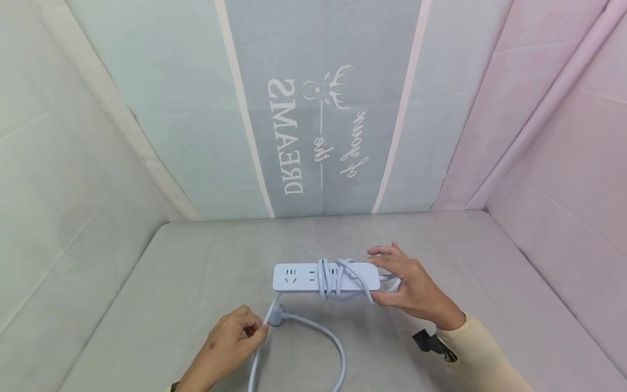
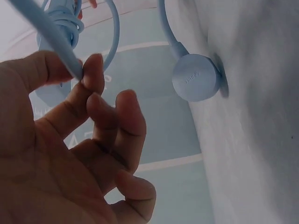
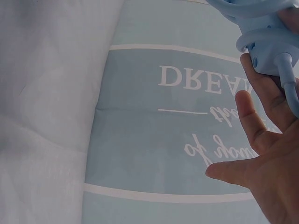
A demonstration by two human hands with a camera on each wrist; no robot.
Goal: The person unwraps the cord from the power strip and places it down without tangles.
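A white power strip (image 1: 303, 276) lies on the grey cloth-covered table (image 1: 171, 272), its cord (image 1: 338, 277) wound several times round its right half. My right hand (image 1: 409, 286) grips the strip's right end (image 3: 268, 51), thumb at the near side and fingers over the top. A loose loop of cord (image 1: 323, 332) runs toward me and back to the plug (image 1: 276, 317), seen close in the left wrist view as a round plug (image 2: 196, 77) resting on the cloth. My left hand (image 1: 235, 337) pinches the cord (image 2: 56, 44) between thumb and forefinger just beside the plug.
Cloth walls close in the table on three sides: a blue-grey printed backdrop (image 1: 318, 125) behind, pale cloth (image 1: 59, 163) to the left, pink cloth (image 1: 563, 120) to the right. A small black device (image 1: 431, 343) sits at my right wrist.
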